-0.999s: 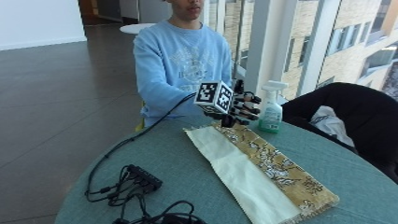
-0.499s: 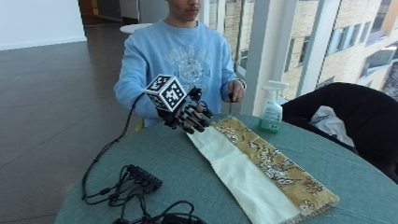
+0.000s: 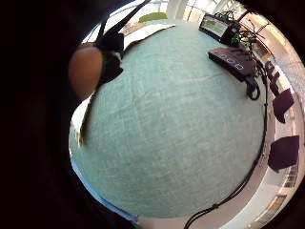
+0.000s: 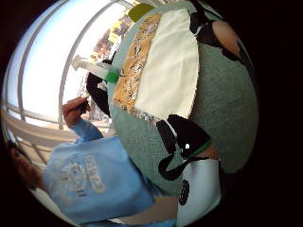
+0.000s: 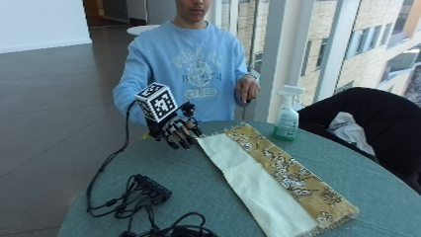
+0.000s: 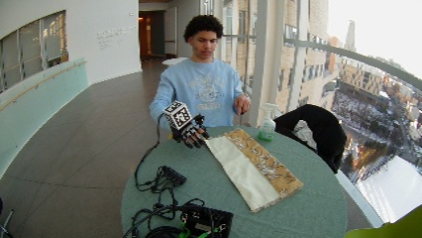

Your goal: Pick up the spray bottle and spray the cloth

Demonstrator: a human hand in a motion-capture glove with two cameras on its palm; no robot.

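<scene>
Outside view: right hand empty, fingers relaxed, hovering over table beside near end of cloth; spray bottle upright at far edge, beyond cloth, well apart, untouched; pickup and spraying both left, judging so.

Spray bottle: label too small to read; in thumb-side palm view it's partly behind the table rim. Table's near and right edges cut off in outside view. Cloth: only a sliver shows in little-finger-side view. Right hand: palm side hidden; fingertips dark, hard to separate.
</scene>
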